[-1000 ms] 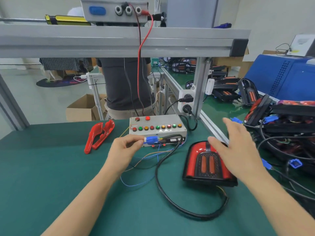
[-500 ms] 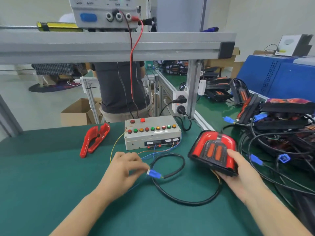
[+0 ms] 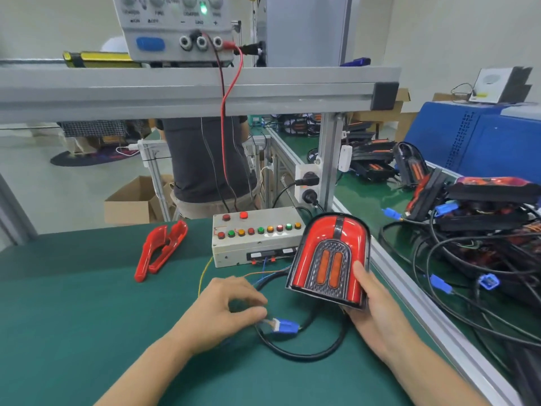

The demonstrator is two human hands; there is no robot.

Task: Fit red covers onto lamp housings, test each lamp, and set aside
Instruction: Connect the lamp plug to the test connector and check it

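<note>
The right hand (image 3: 377, 312) grips the lamp (image 3: 329, 256) by its lower edge, tilted up off the mat (image 3: 73, 317). Just left of it, the left hand (image 3: 222, 312) pinches wires at the blue plug (image 3: 285, 326). The tester (image 3: 257, 235) sits beyond both hands; bare mat lies to their left, a rail (image 3: 409, 291) to their right.

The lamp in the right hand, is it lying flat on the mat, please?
No, the right hand holds the lamp tilted above the mat.

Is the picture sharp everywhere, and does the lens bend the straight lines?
Head view: the lamp in the right hand is fairly sharp; the left hand and blue connector are slightly soft; the aluminium beam bows from wide-angle distortion; lighting is even, with mild glare on the red cover.
</note>
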